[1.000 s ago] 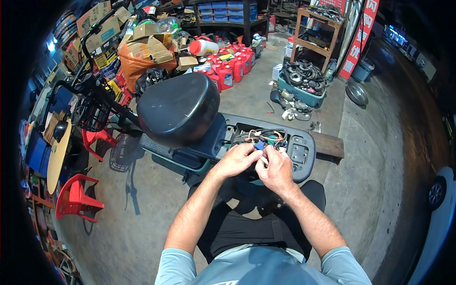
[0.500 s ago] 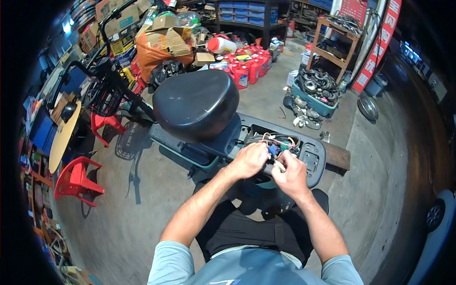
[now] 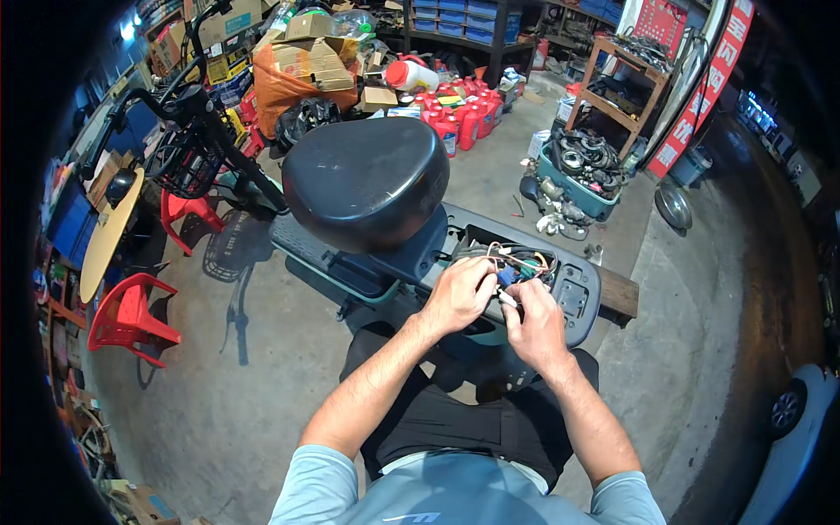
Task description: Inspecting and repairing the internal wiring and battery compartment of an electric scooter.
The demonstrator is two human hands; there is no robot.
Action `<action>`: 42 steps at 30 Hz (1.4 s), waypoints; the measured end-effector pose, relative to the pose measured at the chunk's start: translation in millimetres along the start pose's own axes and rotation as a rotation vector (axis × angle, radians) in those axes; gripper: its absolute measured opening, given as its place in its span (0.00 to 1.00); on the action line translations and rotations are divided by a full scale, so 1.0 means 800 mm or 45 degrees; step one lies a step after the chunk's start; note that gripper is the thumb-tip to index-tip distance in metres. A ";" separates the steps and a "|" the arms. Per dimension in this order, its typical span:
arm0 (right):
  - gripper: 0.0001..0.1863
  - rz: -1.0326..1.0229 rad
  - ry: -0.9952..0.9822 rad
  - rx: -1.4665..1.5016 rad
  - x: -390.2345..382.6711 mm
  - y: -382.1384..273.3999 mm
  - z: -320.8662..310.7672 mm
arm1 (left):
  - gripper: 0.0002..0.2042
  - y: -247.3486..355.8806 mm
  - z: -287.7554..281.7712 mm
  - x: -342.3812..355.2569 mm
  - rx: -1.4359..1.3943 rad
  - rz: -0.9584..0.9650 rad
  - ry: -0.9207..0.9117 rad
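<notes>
Both my hands work at the open wiring compartment (image 3: 472, 234) behind the black seat (image 3: 366, 179) of an electric scooter. My left hand (image 3: 459, 296) is closed in a pinch at the compartment's near edge; its fingertips hide what they grip. Close beside it, my right hand (image 3: 535, 319) pinches a small white connector (image 3: 507, 298) between thumb and fingers. A blue connector (image 3: 506, 276) and a green connector (image 3: 529, 269) lie among the wires, just beyond my fingertips. A pinkish wire (image 3: 500, 249) loops up over the bundle.
A wooden block (image 3: 619, 296) juts out past the scooter's rear. Beyond stand a teal tub (image 3: 582, 184) of metal parts, a wooden rack (image 3: 617, 87) and several red bottles (image 3: 468, 122). Red chairs (image 3: 136, 319) are at the left, near the handlebar (image 3: 188, 61). A car (image 3: 801, 429) shows at the right.
The view has shifted slightly. My right hand has turned a little, and the white connector shows more plainly at its fingertips. My left hand stays pinched beside it.
</notes>
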State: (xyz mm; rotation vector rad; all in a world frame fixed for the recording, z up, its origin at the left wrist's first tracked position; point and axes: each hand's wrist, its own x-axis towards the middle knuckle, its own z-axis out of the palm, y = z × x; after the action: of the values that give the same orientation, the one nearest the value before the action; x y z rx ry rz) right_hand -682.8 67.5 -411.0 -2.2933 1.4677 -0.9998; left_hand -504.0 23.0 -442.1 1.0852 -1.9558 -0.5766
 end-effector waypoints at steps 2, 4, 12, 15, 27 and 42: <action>0.13 -0.061 -0.004 -0.039 -0.009 -0.005 -0.010 | 0.05 0.000 0.004 -0.002 -0.068 0.003 0.144; 0.14 -0.096 0.028 0.001 -0.018 -0.005 -0.021 | 0.04 -0.002 0.006 -0.003 -0.060 0.023 0.194; 0.19 0.161 0.457 -0.242 -0.024 0.082 -0.063 | 0.03 0.000 0.012 -0.002 0.018 0.126 0.419; 0.25 0.481 0.451 0.080 -0.027 0.117 -0.046 | 0.04 0.017 0.001 -0.016 -0.111 0.071 0.507; 0.26 0.892 0.511 1.190 -0.027 0.140 -0.029 | 0.19 -0.005 -0.193 -0.022 0.647 0.038 1.122; 0.23 0.951 0.593 1.183 -0.017 0.168 -0.002 | 0.15 -0.052 -0.197 0.021 0.693 0.270 1.028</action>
State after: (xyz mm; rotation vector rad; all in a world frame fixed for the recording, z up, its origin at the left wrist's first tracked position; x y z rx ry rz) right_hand -782.1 16.7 -487.2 -0.8122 1.3728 -1.5369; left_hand -359.6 -14.4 -374.2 1.1583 -1.4747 0.4916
